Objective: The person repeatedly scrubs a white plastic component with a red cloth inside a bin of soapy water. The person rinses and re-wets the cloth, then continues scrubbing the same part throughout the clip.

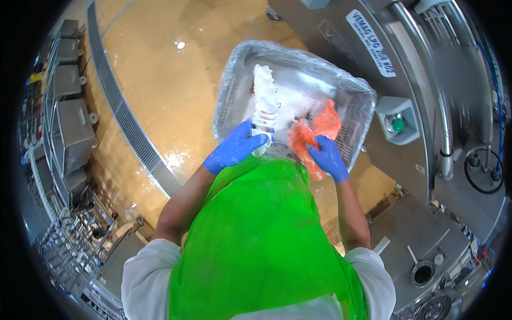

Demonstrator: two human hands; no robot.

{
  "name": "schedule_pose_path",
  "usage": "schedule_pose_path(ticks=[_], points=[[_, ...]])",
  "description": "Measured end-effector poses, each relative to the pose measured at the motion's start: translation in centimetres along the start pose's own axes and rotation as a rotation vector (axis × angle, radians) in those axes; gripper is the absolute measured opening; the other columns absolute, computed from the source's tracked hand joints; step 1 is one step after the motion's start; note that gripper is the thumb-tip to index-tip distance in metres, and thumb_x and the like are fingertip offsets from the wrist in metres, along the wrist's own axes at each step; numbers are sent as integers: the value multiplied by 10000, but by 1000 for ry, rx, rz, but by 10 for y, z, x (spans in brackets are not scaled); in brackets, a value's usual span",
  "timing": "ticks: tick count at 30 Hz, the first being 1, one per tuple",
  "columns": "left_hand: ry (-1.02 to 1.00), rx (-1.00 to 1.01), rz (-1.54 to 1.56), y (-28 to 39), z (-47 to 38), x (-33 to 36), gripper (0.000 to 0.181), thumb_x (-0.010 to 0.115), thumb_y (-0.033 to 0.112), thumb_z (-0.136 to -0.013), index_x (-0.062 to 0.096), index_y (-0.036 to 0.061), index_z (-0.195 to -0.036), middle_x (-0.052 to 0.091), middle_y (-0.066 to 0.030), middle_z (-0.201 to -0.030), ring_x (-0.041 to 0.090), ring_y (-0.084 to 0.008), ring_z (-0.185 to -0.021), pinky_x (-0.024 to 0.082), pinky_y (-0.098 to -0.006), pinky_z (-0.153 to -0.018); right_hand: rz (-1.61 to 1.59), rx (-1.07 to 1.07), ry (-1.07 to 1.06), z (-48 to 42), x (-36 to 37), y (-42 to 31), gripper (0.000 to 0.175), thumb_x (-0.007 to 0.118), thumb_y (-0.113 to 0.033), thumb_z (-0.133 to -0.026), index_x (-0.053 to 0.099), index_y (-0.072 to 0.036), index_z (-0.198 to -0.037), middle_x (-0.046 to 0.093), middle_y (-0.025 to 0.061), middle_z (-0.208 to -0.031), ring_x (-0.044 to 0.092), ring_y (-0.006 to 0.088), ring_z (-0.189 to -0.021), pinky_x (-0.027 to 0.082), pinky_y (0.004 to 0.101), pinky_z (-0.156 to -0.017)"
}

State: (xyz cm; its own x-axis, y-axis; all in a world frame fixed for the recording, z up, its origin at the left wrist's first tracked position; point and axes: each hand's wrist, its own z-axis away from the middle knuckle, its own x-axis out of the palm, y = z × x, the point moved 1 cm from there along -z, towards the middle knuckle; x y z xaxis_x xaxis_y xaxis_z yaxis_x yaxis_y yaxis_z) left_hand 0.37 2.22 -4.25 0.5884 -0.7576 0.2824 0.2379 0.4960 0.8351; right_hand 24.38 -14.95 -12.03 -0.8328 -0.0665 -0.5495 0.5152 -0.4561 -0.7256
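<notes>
My left hand (pixel 235 147), in a blue glove, grips the near end of a long white ribbed part (pixel 265 94), with the thumb across it. White, foam-like matter seems to coat its far portion. Its length reaches over a plastic-lined tub (pixel 223 88) standing before me. In my right hand (pixel 329 157), also blue-gloved, a wet orange-red cloth (pixel 304 140) is bunched, with one fold spreading up and another hanging below. The cloth is over the tub's right half, apart from the white part. What the left fingers do beneath the part is partly hidden.
A steel Vemag machine (pixel 340 44) stands close on the right, with a green button (pixel 398 125) in a grey housing. A drain grate (pixel 128 120) crosses the wet yellowish floor (pixel 168 80). Wheeled steel carts (pixel 74 132) line the left. My green apron (pixel 256 232) touches the tub's near side.
</notes>
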Motion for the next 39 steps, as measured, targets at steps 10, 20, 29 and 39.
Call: schedule_pose_path(ticks=[10,20,29,39], points=[[-115,-46,-744,12,-6,53,401,562,206,-861,536,-9,-1198,624,-72,-1043,578,-178,-964,455,-345,-872,-177,-226,-176,40,-40,-118,623,559,-100,-731,497,-122,-1351,628,185,-901,608,299,-749,471,377,-698],[278,182,158,-2,-17,-15,343,563,125,-834,539,-37,-1135,635,-111,-949,638,-182,-826,519,-302,-744,-581,-39,465,-20,-67,-4,477,572,-96,-870,470,11,-1324,649,188,-1088,649,248,-957,490,338,-873],[301,108,187,-8,17,-22,330,556,137,-854,527,-49,-1125,652,-135,-913,646,-193,-832,528,-316,-742,163,-36,160,-45,13,62,273,613,-297,-832,620,-39,-919,637,194,-894,627,347,-791,488,458,-722],[231,-55,154,7,34,-39,365,572,156,-870,532,-5,-1195,630,-80,-983,597,-125,-854,488,-272,-735,497,221,-172,-80,152,157,354,619,-367,-803,635,-81,-1011,646,142,-1031,620,307,-983,464,446,-845]])
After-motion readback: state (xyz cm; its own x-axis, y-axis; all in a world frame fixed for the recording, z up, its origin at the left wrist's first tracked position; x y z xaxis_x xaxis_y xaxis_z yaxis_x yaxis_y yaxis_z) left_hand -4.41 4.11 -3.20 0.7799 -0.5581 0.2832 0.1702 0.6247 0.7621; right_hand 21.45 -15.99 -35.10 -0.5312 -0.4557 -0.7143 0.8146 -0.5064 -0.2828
